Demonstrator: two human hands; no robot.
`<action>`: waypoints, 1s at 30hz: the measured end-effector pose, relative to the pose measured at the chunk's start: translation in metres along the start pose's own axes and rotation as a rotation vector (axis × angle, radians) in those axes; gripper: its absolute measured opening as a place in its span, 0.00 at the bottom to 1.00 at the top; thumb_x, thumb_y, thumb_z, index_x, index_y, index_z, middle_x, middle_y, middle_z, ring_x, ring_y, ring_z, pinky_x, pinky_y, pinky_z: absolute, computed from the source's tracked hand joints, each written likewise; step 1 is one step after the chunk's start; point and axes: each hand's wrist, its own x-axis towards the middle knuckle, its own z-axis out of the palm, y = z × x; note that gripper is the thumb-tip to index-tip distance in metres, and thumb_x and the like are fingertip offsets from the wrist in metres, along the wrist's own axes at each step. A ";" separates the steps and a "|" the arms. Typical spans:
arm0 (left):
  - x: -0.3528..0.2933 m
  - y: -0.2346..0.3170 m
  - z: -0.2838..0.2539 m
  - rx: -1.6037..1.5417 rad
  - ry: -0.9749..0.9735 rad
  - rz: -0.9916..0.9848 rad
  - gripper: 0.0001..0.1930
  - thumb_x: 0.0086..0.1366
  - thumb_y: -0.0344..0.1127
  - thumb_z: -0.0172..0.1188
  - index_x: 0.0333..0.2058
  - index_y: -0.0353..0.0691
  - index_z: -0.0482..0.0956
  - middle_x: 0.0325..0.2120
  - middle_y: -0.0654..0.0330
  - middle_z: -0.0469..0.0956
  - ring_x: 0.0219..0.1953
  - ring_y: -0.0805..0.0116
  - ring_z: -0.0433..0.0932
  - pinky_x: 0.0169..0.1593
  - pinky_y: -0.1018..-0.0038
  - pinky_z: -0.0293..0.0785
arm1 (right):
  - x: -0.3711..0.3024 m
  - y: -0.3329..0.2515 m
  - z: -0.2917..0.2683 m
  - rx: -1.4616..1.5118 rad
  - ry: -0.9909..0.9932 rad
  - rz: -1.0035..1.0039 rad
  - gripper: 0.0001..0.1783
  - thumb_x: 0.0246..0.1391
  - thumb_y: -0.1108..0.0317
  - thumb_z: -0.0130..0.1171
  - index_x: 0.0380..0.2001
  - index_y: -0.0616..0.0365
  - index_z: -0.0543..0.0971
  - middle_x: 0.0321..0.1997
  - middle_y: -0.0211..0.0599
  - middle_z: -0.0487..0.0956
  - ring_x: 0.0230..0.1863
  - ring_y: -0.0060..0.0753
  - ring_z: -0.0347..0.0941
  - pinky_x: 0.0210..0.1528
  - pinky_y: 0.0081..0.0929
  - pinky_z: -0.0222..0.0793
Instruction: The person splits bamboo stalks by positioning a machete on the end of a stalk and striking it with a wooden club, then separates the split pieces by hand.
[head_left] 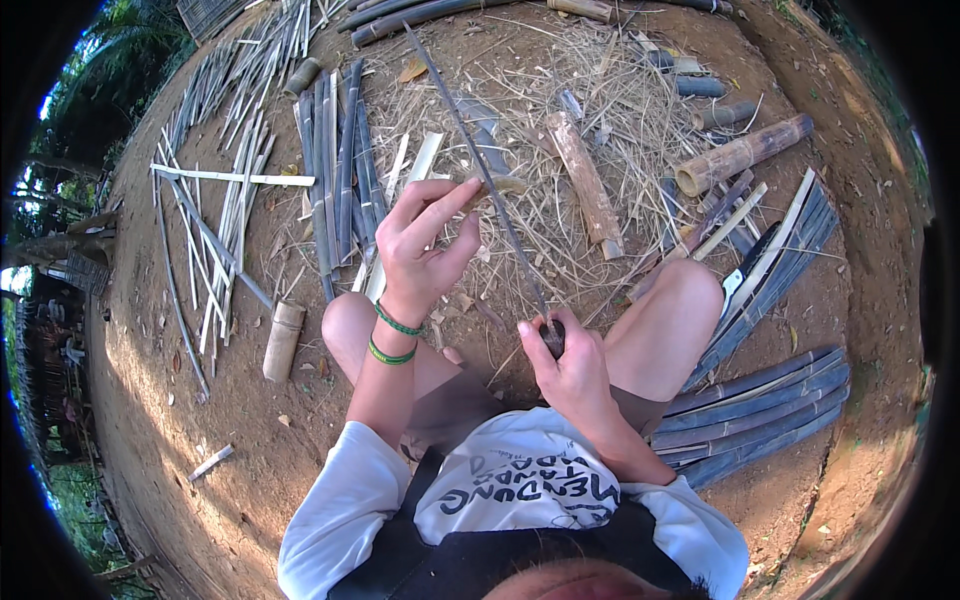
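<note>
My right hand point(575, 370) is wrapped round the dark handle of a machete point(487, 165). Its long, narrow blade slants up and away to the left in front of me. Close to the middle of the blade, my left hand point(425, 240) has thumb and fingers drawn together at a small tan curled piece point(505, 185). That piece lies against or across the blade; its kind is unclear, and whether fingertips touch the steel cannot be made out. Beyond the blade, a thick split bamboo block point(583, 185) rests on a litter of shavings point(530, 110).
Left of my knees lie dark bamboo strips point(335, 170), pale split sticks point(235, 210) and a short bamboo piece point(284, 340). To the right are a bamboo tube point(745, 155), a bundle of dark strips point(780, 270), another bundle point(760, 410) and a knife point(737, 280).
</note>
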 end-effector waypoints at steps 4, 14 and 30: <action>0.005 0.002 -0.002 0.004 -0.019 0.030 0.22 0.50 0.21 0.70 0.47 0.38 0.87 0.35 0.56 0.83 0.34 0.61 0.84 0.37 0.69 0.81 | 0.002 0.004 0.000 0.018 0.039 -0.028 0.16 0.62 0.59 0.66 0.30 0.62 0.80 0.16 0.46 0.78 0.22 0.52 0.80 0.29 0.43 0.72; 0.010 0.005 -0.001 -0.080 -0.093 0.000 0.20 0.52 0.24 0.70 0.47 0.36 0.87 0.38 0.54 0.83 0.37 0.61 0.85 0.42 0.69 0.80 | 0.001 0.016 0.004 0.044 0.084 -0.071 0.16 0.65 0.62 0.64 0.28 0.63 0.76 0.12 0.35 0.70 0.14 0.25 0.67 0.20 0.32 0.59; 0.190 0.009 0.014 0.535 -0.268 0.995 0.38 0.76 0.66 0.31 0.72 0.48 0.64 0.72 0.56 0.62 0.79 0.58 0.47 0.79 0.49 0.25 | 0.003 0.005 0.002 -0.023 0.048 -0.055 0.17 0.64 0.62 0.64 0.29 0.66 0.76 0.13 0.40 0.72 0.14 0.31 0.71 0.20 0.34 0.62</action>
